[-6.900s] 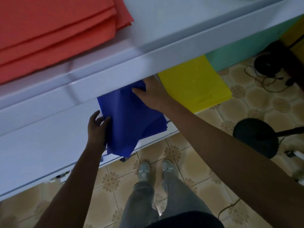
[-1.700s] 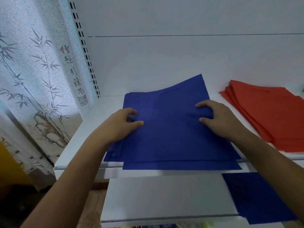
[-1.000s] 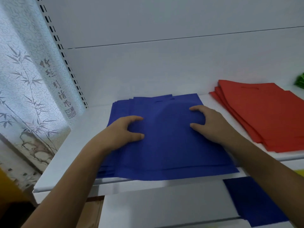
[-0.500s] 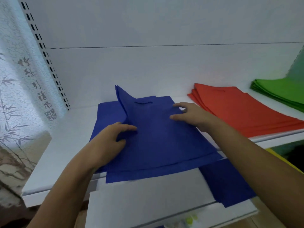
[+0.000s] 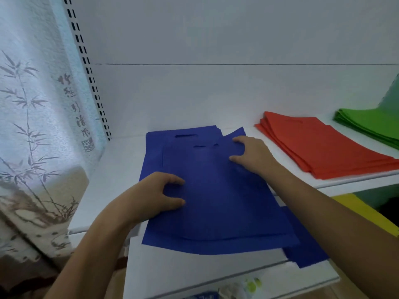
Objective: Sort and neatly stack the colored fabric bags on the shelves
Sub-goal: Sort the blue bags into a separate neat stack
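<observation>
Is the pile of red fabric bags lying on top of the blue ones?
No, the red fabric bags lie apart to the right on the white shelf, with bare shelf between them and the blue fabric bags.

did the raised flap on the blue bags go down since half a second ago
Yes. The blue bags now lie flat on the white shelf, the flap no longer rising against the back wall.

Blue bags [image 5: 216, 201], red bags [image 5: 319, 147], green bags [image 5: 371, 126], a white shelf [image 5: 121, 169], a bamboo-patterned curtain [image 5: 32, 126].
</observation>
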